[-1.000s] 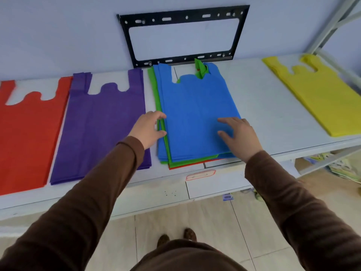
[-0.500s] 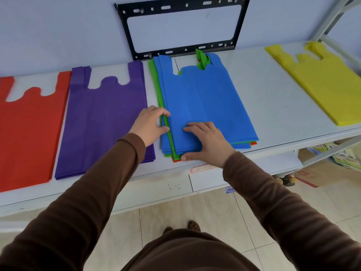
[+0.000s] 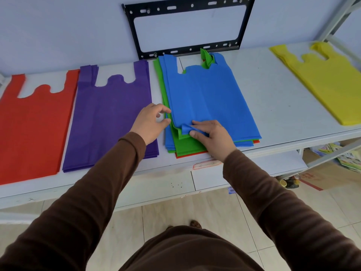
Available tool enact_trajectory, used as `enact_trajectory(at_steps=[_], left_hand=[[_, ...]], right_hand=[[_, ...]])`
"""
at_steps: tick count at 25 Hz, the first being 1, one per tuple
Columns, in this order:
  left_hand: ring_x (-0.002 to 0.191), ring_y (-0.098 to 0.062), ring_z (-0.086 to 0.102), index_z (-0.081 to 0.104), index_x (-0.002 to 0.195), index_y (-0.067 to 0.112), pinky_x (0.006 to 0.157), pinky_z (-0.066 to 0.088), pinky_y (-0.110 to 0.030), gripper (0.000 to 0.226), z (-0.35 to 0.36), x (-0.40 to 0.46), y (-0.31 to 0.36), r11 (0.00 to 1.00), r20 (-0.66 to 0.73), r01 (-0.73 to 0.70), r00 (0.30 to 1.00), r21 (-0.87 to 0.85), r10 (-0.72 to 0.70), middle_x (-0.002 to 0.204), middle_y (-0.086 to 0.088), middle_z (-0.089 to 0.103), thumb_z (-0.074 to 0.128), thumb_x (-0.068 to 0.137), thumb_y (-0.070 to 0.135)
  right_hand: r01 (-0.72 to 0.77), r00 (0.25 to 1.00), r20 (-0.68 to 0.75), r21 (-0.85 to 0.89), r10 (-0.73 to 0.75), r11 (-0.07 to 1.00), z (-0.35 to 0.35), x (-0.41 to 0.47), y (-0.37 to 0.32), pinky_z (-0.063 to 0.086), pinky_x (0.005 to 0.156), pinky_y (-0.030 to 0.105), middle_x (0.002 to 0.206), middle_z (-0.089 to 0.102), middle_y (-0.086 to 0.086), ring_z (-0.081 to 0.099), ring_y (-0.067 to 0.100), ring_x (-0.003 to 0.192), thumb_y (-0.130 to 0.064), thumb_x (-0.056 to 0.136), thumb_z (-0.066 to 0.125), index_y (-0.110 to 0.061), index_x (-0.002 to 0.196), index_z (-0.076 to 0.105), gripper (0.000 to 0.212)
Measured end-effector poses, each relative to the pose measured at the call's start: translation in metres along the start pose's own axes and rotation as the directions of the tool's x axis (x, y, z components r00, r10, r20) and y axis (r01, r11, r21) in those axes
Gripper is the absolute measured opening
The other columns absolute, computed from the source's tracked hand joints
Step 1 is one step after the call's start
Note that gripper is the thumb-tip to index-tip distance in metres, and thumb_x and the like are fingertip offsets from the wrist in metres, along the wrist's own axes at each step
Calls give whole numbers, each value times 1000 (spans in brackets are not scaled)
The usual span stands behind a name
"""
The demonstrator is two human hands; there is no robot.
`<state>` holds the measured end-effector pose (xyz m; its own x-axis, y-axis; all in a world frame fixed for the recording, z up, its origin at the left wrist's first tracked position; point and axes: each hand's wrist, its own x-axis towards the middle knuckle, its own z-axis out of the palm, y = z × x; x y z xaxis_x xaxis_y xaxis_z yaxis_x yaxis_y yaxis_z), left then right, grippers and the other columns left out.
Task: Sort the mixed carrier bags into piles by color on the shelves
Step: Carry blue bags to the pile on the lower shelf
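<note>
A mixed stack of carrier bags lies mid-shelf, topped by a blue bag [image 3: 207, 98]. My right hand [image 3: 213, 137] pinches that blue bag's near-left corner and has it folded up, baring a green bag [image 3: 187, 143] beneath; more blue and a red bag [image 3: 190, 153] edge show lower in the stack. My left hand [image 3: 150, 122] rests at the stack's left edge with curled, parted fingers, holding nothing. Sorted piles lie flat: red pile [image 3: 31, 124] far left, purple pile [image 3: 109, 114] beside it, yellow pile [image 3: 324, 79] at the right.
The white shelf [image 3: 273, 98] has bare surface between the mixed stack and the yellow pile. A black metal bracket [image 3: 187, 49] hangs on the wall behind. A grey shelf post [image 3: 336, 22] rises at the right. Boxes and packets lie on the floor [image 3: 332, 169] below right.
My right hand slid from the blue bag's middle to its near-left corner and lifted it, uncovering the green bag. My left hand stayed at the stack's left edge.
</note>
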<state>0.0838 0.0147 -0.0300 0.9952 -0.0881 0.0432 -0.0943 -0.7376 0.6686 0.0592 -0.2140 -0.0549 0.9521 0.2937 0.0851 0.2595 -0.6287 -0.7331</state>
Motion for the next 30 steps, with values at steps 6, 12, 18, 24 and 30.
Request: enact_trajectory(at_steps=[6, 12, 18, 24, 30], left_hand=[[95, -11, 57, 62, 114, 24, 82, 44, -25, 21, -2, 3, 9, 986, 0, 60, 998, -153, -61, 108, 5, 61, 58, 93, 26], [95, -26, 69, 15, 152, 29, 81, 59, -38, 66, 2, 29, 42, 648, 254, 373, 928, -664, -274, 127, -13, 56, 47, 97, 47], [126, -23, 50, -2, 153, 41, 87, 51, -34, 94, 25, 53, 70, 620, 386, 445, 892, -647, -237, 160, 3, 21, 59, 93, 4], [131, -29, 50, 10, 156, 24, 72, 58, -29, 74, 7, 70, 58, 89, 456, 501, 837, -861, -302, 163, -7, 12, 40, 97, -9], [104, -16, 62, 7, 154, 39, 70, 59, -32, 87, 8, 57, 46, 537, 505, 525, 840, -661, -200, 157, 7, 28, 46, 94, -11]], right_hand=[[-103, 993, 78, 243, 87, 964, -14, 3, -11, 21, 57, 31, 65, 25, 2, 26, 15, 58, -40, 98, 50, -13, 63, 34, 47], [-122, 986, -36, 501, 162, 857, -34, 1, -16, 20, 61, 33, 72, 24, 11, 22, 27, 66, -40, 100, 47, -1, 69, 35, 51], [-126, 965, -142, 478, 218, 869, -65, -5, -4, 45, 96, 16, 116, 67, -10, 60, 2, 109, -40, 99, 46, -18, 119, 67, 37], [-390, 703, -466, 379, 537, 839, -125, -12, 49, 48, 62, 32, 80, 65, 9, 59, 23, 69, -53, 97, 34, -13, 110, 60, 49], [-462, 831, 263, 817, 490, 345, -127, 7, 42, 62, 68, 32, 106, 71, 7, 73, 20, 85, -48, 97, 46, -15, 126, 57, 46]])
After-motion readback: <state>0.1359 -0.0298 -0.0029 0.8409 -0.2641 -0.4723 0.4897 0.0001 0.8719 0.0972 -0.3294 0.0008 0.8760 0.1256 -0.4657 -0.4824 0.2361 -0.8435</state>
